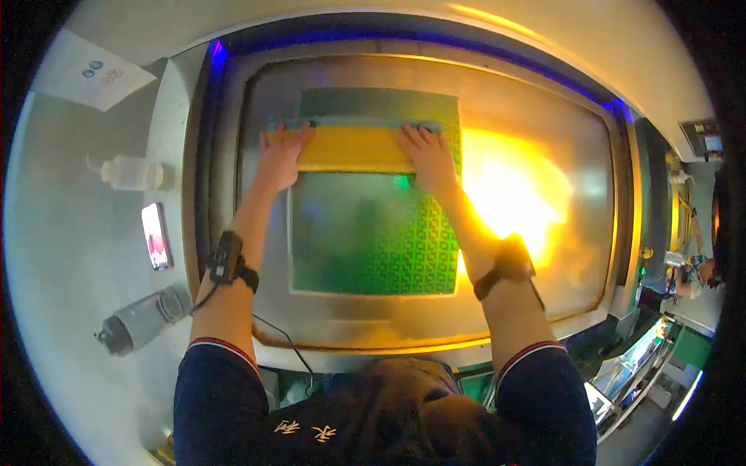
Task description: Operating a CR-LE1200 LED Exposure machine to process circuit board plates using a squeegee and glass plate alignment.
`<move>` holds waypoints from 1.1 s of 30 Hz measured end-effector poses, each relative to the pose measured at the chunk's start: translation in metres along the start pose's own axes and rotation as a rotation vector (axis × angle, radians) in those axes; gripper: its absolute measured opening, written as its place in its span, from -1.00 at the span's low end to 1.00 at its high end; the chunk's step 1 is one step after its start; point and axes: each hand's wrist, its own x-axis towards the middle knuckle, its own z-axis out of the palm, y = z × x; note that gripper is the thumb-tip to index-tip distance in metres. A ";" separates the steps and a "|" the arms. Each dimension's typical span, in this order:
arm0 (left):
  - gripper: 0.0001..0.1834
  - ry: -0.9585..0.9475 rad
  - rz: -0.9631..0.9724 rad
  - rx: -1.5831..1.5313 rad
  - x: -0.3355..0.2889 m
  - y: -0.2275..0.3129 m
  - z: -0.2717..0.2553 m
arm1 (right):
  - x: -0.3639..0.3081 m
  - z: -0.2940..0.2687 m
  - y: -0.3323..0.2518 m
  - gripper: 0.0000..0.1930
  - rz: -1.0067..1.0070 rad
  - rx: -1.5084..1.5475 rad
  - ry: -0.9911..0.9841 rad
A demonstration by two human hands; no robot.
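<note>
A long yellow flat bar lies crosswise over a green patterned panel, near the panel's far end. My left hand grips the bar's left end, its fingers over the far edge. At the right end my right hand holds it the same way. The undersides of both hands are hidden. Under the bar, the panel's middle shows a greyish sheen, while its lower right shows a repeating pattern. A pale border frames the panel, which rests within a wide metal-coloured frame bed.
Strong yellow glare covers the bed's right side. On the white surface at left are a squeeze bottle, a lit phone and a drinking bottle. A dark cable hangs near my left forearm. Another person stands far right.
</note>
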 end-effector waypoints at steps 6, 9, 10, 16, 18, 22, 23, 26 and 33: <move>-0.15 -0.417 0.187 -0.196 -0.246 0.124 0.013 | -0.259 -0.073 -0.049 -0.23 -0.153 0.217 -0.461; -0.28 -0.445 0.216 -0.325 -0.324 0.209 -0.035 | -0.378 -0.114 -0.062 -0.30 0.012 0.390 -0.555; -0.28 -0.449 0.220 -0.320 -0.334 0.217 -0.025 | -0.387 -0.110 -0.062 -0.30 0.016 0.396 -0.553; -0.22 -0.273 0.133 -0.138 -0.210 0.210 -0.012 | -0.304 -0.059 0.004 -0.39 0.000 0.124 -0.272; -0.23 -0.052 0.059 -0.116 -0.121 0.182 0.003 | -0.215 -0.042 0.046 -0.39 0.034 0.322 -0.020; -0.26 0.061 0.049 -0.109 0.054 0.148 -0.001 | -0.069 -0.011 0.153 -0.27 -0.035 -0.055 0.005; -0.26 0.066 0.046 -0.107 0.082 0.137 -0.008 | -0.033 -0.017 0.166 -0.24 -0.003 -0.012 -0.074; -0.28 0.089 0.042 -0.057 0.178 0.127 -0.022 | 0.038 -0.012 0.218 -0.23 0.033 -0.079 -0.110; -0.41 -0.287 -0.067 -0.249 0.231 0.086 -0.025 | 0.103 -0.005 0.231 -0.26 -0.155 -0.031 0.048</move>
